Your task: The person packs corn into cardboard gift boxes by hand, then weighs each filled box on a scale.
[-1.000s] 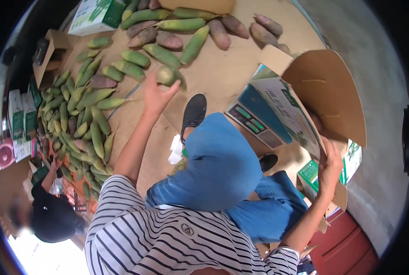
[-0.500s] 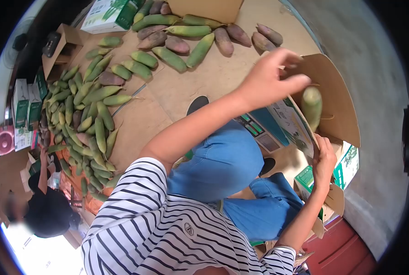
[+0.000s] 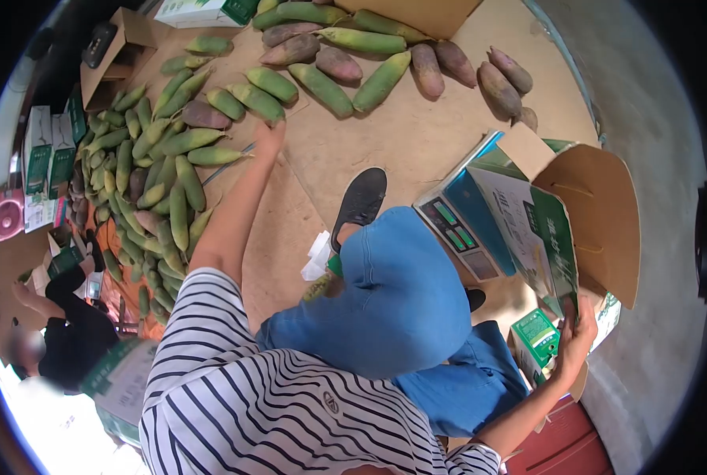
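My left hand (image 3: 269, 138) reaches out at the upper left, closed at the near end of a green radish (image 3: 257, 103); its fingertips are partly hidden. Over on the right, my right hand (image 3: 577, 336) grips the near edge of an open cardboard carton (image 3: 528, 222) with green and white printing. The carton sits by a blue-topped digital scale (image 3: 455, 226) with lit green displays, whose far part it hides. From this angle the carton's printed side and an upright brown flap (image 3: 599, 214) show, but not what is inside.
A big pile of green radishes (image 3: 124, 170) covers the left side. Purple-skinned radishes (image 3: 429, 70) lie in a row at the back. A small green box (image 3: 535, 336) is near my right wrist. Another person (image 3: 68, 340) sits at lower left, near a blurred carton (image 3: 124, 380).
My left hand has swung from above the carton to the radishes at upper left. The carton has tilted, hiding the radish seen inside it. A blurred carton has appeared at lower left.
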Action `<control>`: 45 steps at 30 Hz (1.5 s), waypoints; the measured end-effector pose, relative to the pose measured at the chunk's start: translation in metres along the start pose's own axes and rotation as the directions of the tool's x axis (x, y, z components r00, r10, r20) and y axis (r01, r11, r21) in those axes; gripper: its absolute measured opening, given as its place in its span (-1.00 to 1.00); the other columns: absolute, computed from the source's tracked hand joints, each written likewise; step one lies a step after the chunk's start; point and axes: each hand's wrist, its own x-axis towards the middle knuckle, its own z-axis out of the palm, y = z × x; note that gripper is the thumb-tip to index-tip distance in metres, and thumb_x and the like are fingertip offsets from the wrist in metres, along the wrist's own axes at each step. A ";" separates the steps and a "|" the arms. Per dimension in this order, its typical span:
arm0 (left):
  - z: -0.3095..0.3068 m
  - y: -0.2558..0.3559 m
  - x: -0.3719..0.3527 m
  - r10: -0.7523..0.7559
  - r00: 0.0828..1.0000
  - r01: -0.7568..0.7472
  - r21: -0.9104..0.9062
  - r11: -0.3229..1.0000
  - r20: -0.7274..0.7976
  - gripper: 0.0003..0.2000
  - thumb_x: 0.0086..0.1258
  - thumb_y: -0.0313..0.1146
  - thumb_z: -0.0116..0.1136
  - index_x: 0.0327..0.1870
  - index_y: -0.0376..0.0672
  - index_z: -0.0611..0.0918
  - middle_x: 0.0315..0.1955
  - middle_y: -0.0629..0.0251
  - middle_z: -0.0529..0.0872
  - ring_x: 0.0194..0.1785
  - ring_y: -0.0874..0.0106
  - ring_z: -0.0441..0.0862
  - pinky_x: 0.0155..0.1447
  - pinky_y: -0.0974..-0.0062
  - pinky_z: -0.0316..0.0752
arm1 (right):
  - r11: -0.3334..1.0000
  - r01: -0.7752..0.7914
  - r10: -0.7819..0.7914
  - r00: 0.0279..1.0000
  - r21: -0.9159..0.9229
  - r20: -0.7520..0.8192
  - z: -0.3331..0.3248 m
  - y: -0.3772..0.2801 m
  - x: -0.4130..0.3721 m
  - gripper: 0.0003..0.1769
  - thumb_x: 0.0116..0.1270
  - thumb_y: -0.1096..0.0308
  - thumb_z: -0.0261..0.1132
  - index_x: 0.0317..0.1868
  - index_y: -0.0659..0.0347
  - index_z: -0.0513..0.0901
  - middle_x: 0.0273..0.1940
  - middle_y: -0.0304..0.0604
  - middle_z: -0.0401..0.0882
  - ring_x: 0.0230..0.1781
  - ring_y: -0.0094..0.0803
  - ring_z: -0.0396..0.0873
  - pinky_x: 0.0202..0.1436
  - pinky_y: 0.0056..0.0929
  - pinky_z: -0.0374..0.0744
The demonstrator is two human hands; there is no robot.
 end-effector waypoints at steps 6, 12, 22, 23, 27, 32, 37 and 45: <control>0.028 -0.039 0.066 -0.140 0.988 0.130 -0.138 0.982 -0.062 -0.58 0.15 -0.15 0.36 -0.17 -0.37 0.63 -0.31 -0.02 0.72 -0.24 0.09 0.68 -0.16 0.21 0.54 | 0.999 0.039 -0.039 0.999 0.015 -0.022 -0.004 -0.008 0.008 -0.87 0.28 0.64 0.18 -0.16 0.35 0.55 -0.42 -0.06 0.42 -0.44 -0.32 0.41 -0.29 -0.46 0.46; 0.040 -0.010 0.079 -0.579 0.812 0.551 -0.428 0.717 0.074 -0.66 0.16 -0.30 0.40 -0.19 -0.38 0.61 -0.31 0.10 0.66 -0.33 0.28 0.61 -0.35 0.28 0.53 | 1.000 0.011 -0.009 0.998 0.025 -0.066 -0.001 -0.005 0.009 -0.92 0.32 0.63 0.18 -0.19 0.38 0.54 -0.42 -0.14 0.46 -0.50 -0.44 0.41 -0.44 -0.53 0.42; 0.040 -0.029 -0.077 -0.065 0.939 0.078 -0.024 0.997 0.338 -0.51 0.07 -0.26 0.33 -0.03 -0.43 0.54 -0.19 -0.09 0.70 -0.18 0.09 0.70 -0.04 0.26 0.58 | 0.997 0.061 -0.059 0.996 0.037 -0.060 -0.001 -0.006 0.010 -0.88 0.30 0.63 0.21 -0.15 0.36 0.53 -0.39 -0.09 0.49 -0.48 -0.33 0.42 -0.38 -0.50 0.44; 0.035 -0.017 -0.109 -0.075 0.922 0.080 0.003 0.997 0.381 -0.50 0.07 -0.25 0.33 -0.02 -0.42 0.54 -0.16 -0.07 0.69 -0.19 0.07 0.70 -0.05 0.26 0.59 | 0.995 0.093 -0.090 0.994 0.035 -0.069 0.000 -0.003 0.010 -0.87 0.30 0.63 0.21 -0.15 0.36 0.52 -0.39 -0.08 0.49 -0.47 -0.30 0.42 -0.36 -0.49 0.44; 0.017 -0.020 -0.141 -0.010 0.853 -0.062 0.119 0.991 0.522 -0.50 0.09 -0.24 0.34 -0.01 -0.40 0.53 -0.02 -0.09 0.62 0.03 0.04 0.60 0.10 0.21 0.50 | 0.996 0.085 -0.084 0.995 0.023 -0.056 -0.001 -0.004 0.011 -0.87 0.30 0.64 0.21 -0.14 0.37 0.52 -0.39 -0.04 0.50 -0.44 -0.22 0.42 -0.30 -0.48 0.45; -0.048 -0.035 -0.054 0.298 0.926 -0.373 0.670 0.642 0.230 -0.72 0.25 -0.42 0.05 -0.01 -0.24 0.53 -0.01 0.00 0.55 0.14 0.08 0.49 0.10 0.15 0.45 | 0.997 0.073 -0.071 0.995 0.024 -0.071 -0.001 -0.008 0.012 -0.89 0.30 0.64 0.20 -0.16 0.37 0.54 -0.42 -0.06 0.47 -0.47 -0.27 0.43 -0.34 -0.47 0.46; -0.073 -0.106 0.018 0.214 0.951 -0.282 0.909 0.306 0.223 -0.65 0.34 -0.37 -0.02 0.15 -0.10 0.47 0.12 0.18 0.49 0.26 0.20 0.40 0.12 0.10 0.42 | 0.999 0.000 0.002 0.999 0.051 -0.047 -0.002 -0.011 0.011 -0.90 0.29 0.65 0.20 -0.18 0.38 0.54 -0.41 -0.10 0.47 -0.47 -0.36 0.45 -0.37 -0.46 0.47; -0.070 -0.120 0.012 0.071 0.925 -0.378 0.893 0.243 0.373 -0.71 0.22 -0.36 0.15 -0.01 -0.10 0.55 -0.05 0.22 0.55 0.10 0.23 0.49 0.02 0.16 0.48 | 0.999 0.021 -0.019 0.997 0.041 -0.070 -0.003 -0.003 0.010 -0.89 0.29 0.64 0.20 -0.18 0.38 0.54 -0.39 -0.08 0.48 -0.46 -0.33 0.46 -0.36 -0.46 0.46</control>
